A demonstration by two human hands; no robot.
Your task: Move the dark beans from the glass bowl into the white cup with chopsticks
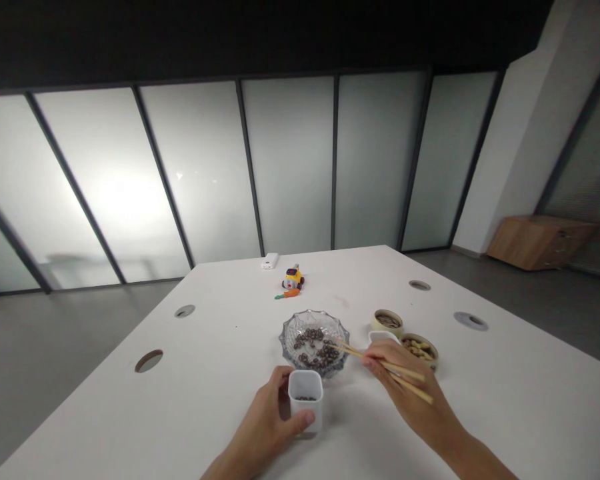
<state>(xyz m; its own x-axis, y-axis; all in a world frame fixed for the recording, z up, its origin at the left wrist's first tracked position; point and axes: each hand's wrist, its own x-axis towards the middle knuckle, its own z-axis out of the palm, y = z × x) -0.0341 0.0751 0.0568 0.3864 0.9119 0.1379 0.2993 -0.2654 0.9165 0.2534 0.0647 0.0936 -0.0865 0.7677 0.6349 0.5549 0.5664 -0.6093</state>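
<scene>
The left hand (270, 415) curls its grip around a squarish white cup (306, 409), thumb across the near side and fingers behind; a few dark beans lie inside. The right hand's (405, 381) grip is pinched on a pair of wooden chopsticks (351, 351), their tips among the dark beans (320, 360) in a scalloped glass bowl (285, 338) just beyond the cup; whether the tips hold a bean cannot be told. Near the right hand are a partly hidden white container (381, 336) and two round bowls, one with peanuts (418, 348). The white counter (220, 380) has round holes, and farther back carries a yellow toy vehicle (293, 278), an orange object (293, 293) and a white device (270, 261). Beyond stand frosted glass panels (290, 167) and a wooden cabinet (533, 243) on grey floor (110, 317). Red marks on the toy's dark panel are too small to read.
</scene>
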